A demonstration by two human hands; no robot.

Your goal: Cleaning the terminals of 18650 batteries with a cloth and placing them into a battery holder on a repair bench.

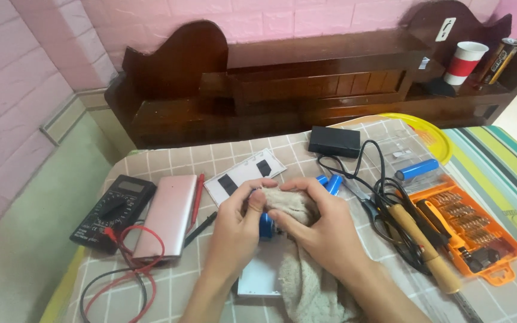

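Over a checked-cloth counter (pixel 151 161), the left hand (pixel 239 230) pinches a blue cylindrical battery cell (pixel 265 226) steady at centre while the right hand (pixel 324 230) presses a beige rag (pixel 306 275) around it, wiping.

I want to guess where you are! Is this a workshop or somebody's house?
Probably a home, with a small table set up for electronics repair: a multimeter, a soldering iron and a screwdriver kit lie by a pink wall.
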